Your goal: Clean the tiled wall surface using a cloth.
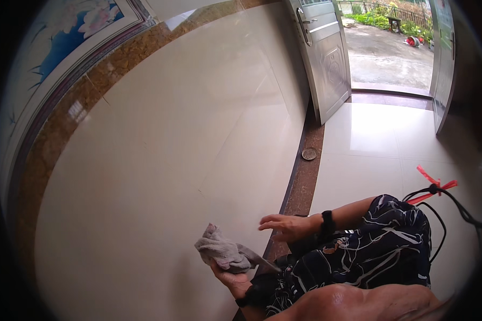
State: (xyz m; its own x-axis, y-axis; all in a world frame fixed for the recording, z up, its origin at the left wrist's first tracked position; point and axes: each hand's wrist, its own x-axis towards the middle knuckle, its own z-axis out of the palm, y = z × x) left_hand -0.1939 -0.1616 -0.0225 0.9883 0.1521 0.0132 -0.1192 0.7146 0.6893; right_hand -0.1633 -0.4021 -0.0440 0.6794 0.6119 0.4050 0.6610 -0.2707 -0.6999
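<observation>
My left hand (232, 279), with a black band at the wrist, holds a bunched grey cloth (225, 249) on its palm and fingers, in front of the pale tiled wall (164, 140). A narrow end of the cloth hangs off towards my patterned dark clothing (369, 248). Up and to the right of the cloth is my right hand (291, 228), with a black band at its wrist. It holds nothing, its fingers are loosely spread, and it does not touch the cloth. Bare skin of my body shows along the bottom edge.
A metal door (325, 60) stands open beside the wall, with concrete ground outside. A reddish-brown skirting strip (301, 188) runs along the wall's foot, with a small round disc (309, 153) on it. Black cord with red ribbon (438, 188) lies at the right. A brown border (64, 116) edges a floral panel.
</observation>
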